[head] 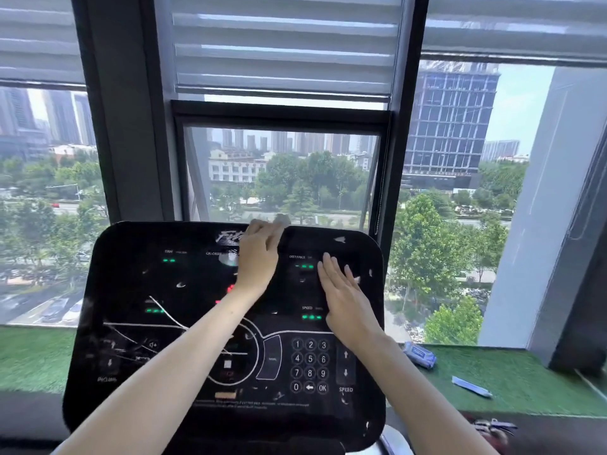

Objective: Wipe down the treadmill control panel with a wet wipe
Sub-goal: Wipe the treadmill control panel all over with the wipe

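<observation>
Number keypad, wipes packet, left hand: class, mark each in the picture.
number keypad (310, 365): head view, on the 5 key.
wipes packet (420, 355): head view, middle of its blue wrapper.
left hand (258, 257): head view, back of hand.

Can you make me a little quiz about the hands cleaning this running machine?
1. True or false: both hands rest on the control panel.
2. Which hand is nearer the panel's top edge: A the left hand, B the right hand?
3. Fill in: the wipes packet lies on the green ____.

Key: 1 true; 2 A; 3 turf.
</observation>
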Available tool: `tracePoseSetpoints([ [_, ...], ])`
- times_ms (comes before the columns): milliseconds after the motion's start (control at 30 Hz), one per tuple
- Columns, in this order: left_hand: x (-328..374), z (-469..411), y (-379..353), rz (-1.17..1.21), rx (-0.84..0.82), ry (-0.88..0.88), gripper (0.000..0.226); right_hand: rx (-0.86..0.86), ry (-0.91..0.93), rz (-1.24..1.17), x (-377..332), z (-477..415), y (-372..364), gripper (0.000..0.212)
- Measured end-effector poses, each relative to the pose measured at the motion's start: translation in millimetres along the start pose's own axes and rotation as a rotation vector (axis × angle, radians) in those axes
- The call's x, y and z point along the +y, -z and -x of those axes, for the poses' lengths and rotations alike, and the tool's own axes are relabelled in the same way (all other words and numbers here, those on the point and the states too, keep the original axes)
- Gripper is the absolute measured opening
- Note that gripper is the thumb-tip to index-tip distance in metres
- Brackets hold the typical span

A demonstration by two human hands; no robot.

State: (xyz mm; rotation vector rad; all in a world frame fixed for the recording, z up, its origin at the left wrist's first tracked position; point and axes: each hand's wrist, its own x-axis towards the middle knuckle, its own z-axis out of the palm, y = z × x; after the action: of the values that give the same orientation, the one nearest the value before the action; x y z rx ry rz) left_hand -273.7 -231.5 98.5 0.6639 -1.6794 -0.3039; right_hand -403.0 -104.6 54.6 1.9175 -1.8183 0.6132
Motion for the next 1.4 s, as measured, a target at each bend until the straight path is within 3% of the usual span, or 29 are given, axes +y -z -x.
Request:
tracePoseSetpoints([
  [100, -3, -3, 2, 0.042, 0.306, 0.286, 0.032, 0.017, 0.008, 0.002, -1, 1, -2, 0.086],
  [267, 12, 6, -9, -0.049, -0.032, 0.013, 0.022, 0.055, 0.023, 0.036, 6, 0, -8, 0.086],
  [400, 11, 5, -4, 0.045, 0.284, 0.266, 0.027, 0.06, 0.05, 0.012, 6, 2, -7, 0.087],
  [533, 19, 19, -19, -0.068, -0.072, 0.0, 0.024, 0.082, 0.052, -0.005, 8, 3, -10, 0.087],
  [567, 19, 17, -18, -0.067, -0.077, -0.018, 0.02, 0.087, 0.05, -0.001, 9, 3, -12, 0.087],
  [700, 19, 3, -17, 0.077, 0.345, 0.314, 0.021, 0.084, 0.026, 0.021, 9, 2, -16, 0.091],
  [767, 29, 6, -28, -0.008, 0.242, 0.224, 0.023, 0.078, 0.023, 0.019, 9, 1, -16, 0.092],
  [867, 32, 12, -38, -0.033, -0.149, -0.06, 0.022, 0.072, 0.031, 0.046, 10, 1, -14, 0.091],
  [933, 25, 1, -32, 0.003, -0.058, 0.003, 0.02, 0.069, 0.035, 0.029, 10, 1, -14, 0.091],
  [1000, 16, -7, -25, 0.043, 0.254, 0.184, 0.03, 0.065, 0.038, 0.002, 9, 3, -14, 0.092],
  [1033, 16, -6, -25, 0.028, 0.333, 0.235, 0.029, 0.068, 0.039, 0.003, 8, 3, -14, 0.092],
  [1067, 19, -3, -29, -0.013, 0.307, 0.224, 0.023, 0.066, 0.035, 0.014, 8, 3, -14, 0.092],
  [1167, 29, 9, -43, -0.099, -0.041, -0.054, 0.023, 0.054, 0.024, 0.046, 10, 2, -14, 0.092],
  [1200, 28, 8, -41, -0.095, -0.079, -0.086, 0.021, 0.05, 0.024, 0.045, 10, 2, -14, 0.092],
  [1233, 25, 4, -37, -0.07, -0.042, -0.041, 0.02, 0.049, 0.025, 0.042, 10, 2, -14, 0.092],
  [1333, 19, -3, -30, 0.046, 0.302, 0.297, 0.027, 0.044, 0.022, 0.018, 8, 3, -14, 0.091],
  [1400, 31, 3, -40, 0.014, 0.235, 0.244, 0.022, 0.037, 0.008, 0.032, 8, 2, -14, 0.091],
])
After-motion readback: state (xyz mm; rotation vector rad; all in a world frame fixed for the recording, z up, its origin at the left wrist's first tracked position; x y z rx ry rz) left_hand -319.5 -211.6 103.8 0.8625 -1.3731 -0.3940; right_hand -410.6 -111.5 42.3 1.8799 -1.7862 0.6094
